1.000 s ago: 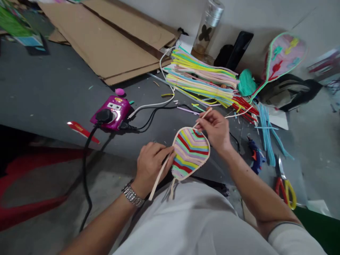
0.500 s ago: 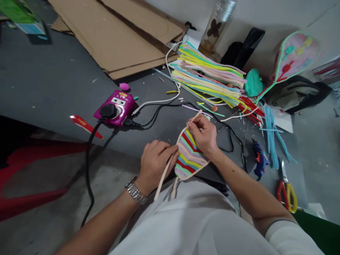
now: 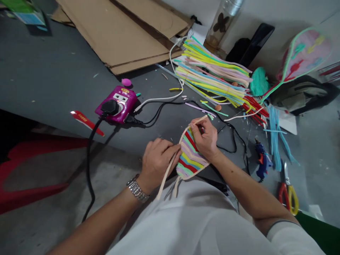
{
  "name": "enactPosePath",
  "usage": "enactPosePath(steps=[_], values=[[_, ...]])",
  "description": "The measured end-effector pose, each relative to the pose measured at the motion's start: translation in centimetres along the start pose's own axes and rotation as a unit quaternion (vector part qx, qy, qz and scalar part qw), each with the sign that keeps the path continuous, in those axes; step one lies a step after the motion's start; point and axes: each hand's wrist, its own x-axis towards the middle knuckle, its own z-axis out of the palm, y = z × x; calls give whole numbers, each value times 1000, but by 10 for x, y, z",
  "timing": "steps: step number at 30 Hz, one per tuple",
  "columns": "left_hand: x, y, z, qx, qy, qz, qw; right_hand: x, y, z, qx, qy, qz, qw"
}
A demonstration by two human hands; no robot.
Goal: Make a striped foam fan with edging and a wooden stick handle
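Note:
A small fan-shaped piece [image 3: 189, 156] made of coloured chevron stripes, edged with a beige pipe cleaner, is held over my lap at the table's edge. My left hand [image 3: 156, 161] is closed on its left rim, where a loose beige end [image 3: 164, 180] trails down. My right hand [image 3: 205, 138] pinches the beige strip at the top of the piece and covers part of its right side. A metal watch is on my left wrist.
A bundle of coloured pipe cleaners [image 3: 212, 78] lies behind the hands, with a purple power strip [image 3: 117, 104] and black cables to the left. A blue glue gun [image 3: 261, 159] and red-and-yellow scissors [image 3: 288, 191] lie to the right. Cardboard sheets [image 3: 127, 32], a bottle [image 3: 221, 23] and a finished pink fan [image 3: 302, 53] are at the back.
My right hand has moved from the upper right down onto the top of the striped piece, bending the beige strip along its rim. The piece has tilted. My left hand kept its grip.

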Motion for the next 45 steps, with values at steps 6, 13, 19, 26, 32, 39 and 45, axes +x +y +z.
enactPosePath(steps=[6, 13, 19, 26, 32, 39, 45], values=[[0, 0, 0, 1, -1, 0, 1000, 3, -1, 2, -23, -33, -20, 999], [0, -1, 1, 0, 3, 0, 1000, 0, 0, 2, -12, -21, -10, 1000], [0, 0, 0, 2, -2, -5, 1000, 1, 0, 0, -56, -47, -9, 997], [0, 0, 1, 6, -7, -7, 1000, -2, -1, 0, -24, -32, -6, 999], [1, 0, 0, 2, -7, -1, 1000, 0, -3, 0, -44, -50, -15, 998], [1, -1, 1, 5, -6, -1, 1000, 0, -3, -1, -31, -56, -10, 998], [0, -1, 0, 3, -10, -3, 1000, -1, -2, -1, -14, -48, -21, 999]])
